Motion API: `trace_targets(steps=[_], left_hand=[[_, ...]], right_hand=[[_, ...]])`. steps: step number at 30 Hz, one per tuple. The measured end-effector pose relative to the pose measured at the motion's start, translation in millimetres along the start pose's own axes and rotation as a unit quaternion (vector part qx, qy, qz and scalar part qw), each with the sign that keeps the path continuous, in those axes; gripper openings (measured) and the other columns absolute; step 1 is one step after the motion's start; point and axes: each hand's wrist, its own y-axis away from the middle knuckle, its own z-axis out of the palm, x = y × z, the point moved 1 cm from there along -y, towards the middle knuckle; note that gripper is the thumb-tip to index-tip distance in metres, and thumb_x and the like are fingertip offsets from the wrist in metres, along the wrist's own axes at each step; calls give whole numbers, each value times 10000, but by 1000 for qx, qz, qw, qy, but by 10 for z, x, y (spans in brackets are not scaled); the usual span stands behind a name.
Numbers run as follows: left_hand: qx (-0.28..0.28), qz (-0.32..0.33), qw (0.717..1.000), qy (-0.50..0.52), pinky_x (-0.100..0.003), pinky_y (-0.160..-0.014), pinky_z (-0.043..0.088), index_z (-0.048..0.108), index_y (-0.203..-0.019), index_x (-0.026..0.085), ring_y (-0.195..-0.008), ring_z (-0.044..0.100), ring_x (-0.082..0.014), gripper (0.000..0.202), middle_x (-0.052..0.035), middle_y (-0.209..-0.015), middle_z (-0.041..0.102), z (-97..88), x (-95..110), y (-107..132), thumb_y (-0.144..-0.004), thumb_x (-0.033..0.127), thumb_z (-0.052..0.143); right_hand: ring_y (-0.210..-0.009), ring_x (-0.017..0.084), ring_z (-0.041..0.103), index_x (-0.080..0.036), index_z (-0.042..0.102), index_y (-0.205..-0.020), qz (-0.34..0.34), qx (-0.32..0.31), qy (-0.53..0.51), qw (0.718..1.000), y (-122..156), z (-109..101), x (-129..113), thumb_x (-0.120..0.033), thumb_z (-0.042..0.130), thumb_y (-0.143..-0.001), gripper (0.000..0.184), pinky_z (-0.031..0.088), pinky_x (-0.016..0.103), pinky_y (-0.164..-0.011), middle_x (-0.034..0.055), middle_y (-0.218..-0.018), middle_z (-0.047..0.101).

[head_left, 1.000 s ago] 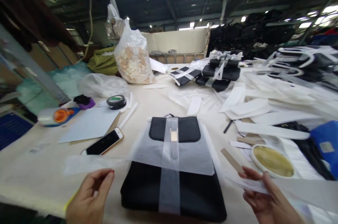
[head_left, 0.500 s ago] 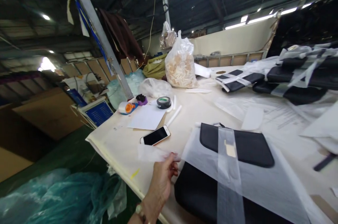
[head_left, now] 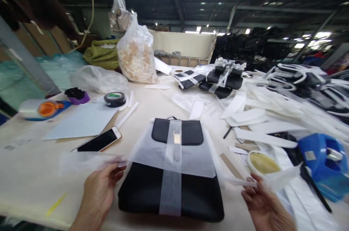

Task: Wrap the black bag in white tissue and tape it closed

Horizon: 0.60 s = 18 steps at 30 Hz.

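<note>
A black flap bag lies in front of me on the table. One band of translucent white paper runs down its middle over the flap and a pale clasp. Another translucent paper sheet crosses the bag below the flap and reaches out to both sides. My left hand, at the bag's left edge, pinches the sheet's left part, and its loose end trails over the table. To the right of the bag, my right hand pinches thin white paper between thumb and fingers; motion blurs it somewhat.
On the left are a phone, light blue sheets, black tape and a tape dispenser. Wrapped black bags and a scrap-filled plastic bag stand behind. White pieces, a yellowish bowl and a blue container crowd the right.
My view has swung to the right, so the bag now sits near the middle. My right hand has come into view holding paper, while my left hand keeps its pinch on the sheet.
</note>
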Motion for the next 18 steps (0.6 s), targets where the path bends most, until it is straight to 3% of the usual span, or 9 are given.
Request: trace_targets(steps=[5, 9, 12, 16, 18], left_hand=[[5, -10, 1000, 29, -198, -483, 494, 594, -644, 124, -527, 600, -123, 159, 14, -608, 635, 46, 1, 20, -694, -22, 554], [14, -13, 998, 53, -202, -524, 521, 599, -646, 146, -583, 602, -124, 182, 7, -655, 637, 76, 9, 52, -740, -4, 553], [20, -38, 998, 49, -187, -509, 515, 600, -646, 165, -560, 589, -119, 216, 8, -641, 632, 72, 27, 76, -747, -16, 540], [37, -70, 996, 49, -165, -486, 505, 593, -658, 172, -522, 586, -106, 236, 15, -617, 634, 33, 31, 34, -790, -6, 514], [41, -55, 997, 33, -171, -472, 502, 583, -649, 164, -496, 584, -106, 247, 22, -598, 633, -7, 7, -48, -780, -27, 497]], right_hand=[[-620, 103, 553, -183, 695, -685, -28, 33, 48, 998, 105, 63, 4, -248, 894, -254, 479, 484, 177, -510, -1, -740, 640], [-600, 104, 554, -171, 696, -650, -23, -7, 83, 996, 148, 119, 36, -276, 879, -333, 381, 483, 182, -494, 9, -736, 646], [-568, 95, 539, -152, 679, -597, -20, 20, 57, 998, 105, 107, 63, -268, 878, -341, 344, 471, 173, -470, -3, -650, 615], [-527, 61, 498, -134, 676, -666, -29, 38, 3, 999, 11, 31, 107, -201, 880, -365, 370, 453, 140, -454, -33, -593, 567], [-510, 53, 479, -127, 649, -648, -29, 42, -20, 998, -13, 3, 128, -175, 878, -369, 365, 433, 134, -426, -39, -588, 546]])
